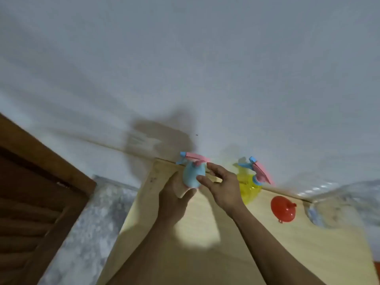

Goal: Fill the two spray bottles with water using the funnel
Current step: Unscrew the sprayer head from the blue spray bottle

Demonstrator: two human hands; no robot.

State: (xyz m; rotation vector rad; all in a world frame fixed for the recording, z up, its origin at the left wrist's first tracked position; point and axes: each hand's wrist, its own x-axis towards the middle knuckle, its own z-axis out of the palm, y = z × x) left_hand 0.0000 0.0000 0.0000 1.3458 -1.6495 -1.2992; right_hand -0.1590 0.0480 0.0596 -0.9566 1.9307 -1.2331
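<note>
White wall [205,68] behind pale wooden table [287,243]; door [30,192] left.

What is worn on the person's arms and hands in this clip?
Nothing that shows. The left hand and right hand are bare, with no gloves, rings or watch visible. Both forearms are uncovered down to the bottom edge of the picture, so no sleeves appear. The picture is blurred, so small details could be missed.

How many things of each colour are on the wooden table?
Blue plastic spray bottle: 1
Yellow see-through spray bottle: 1
Red plastic funnel: 1
Total: 3
</note>
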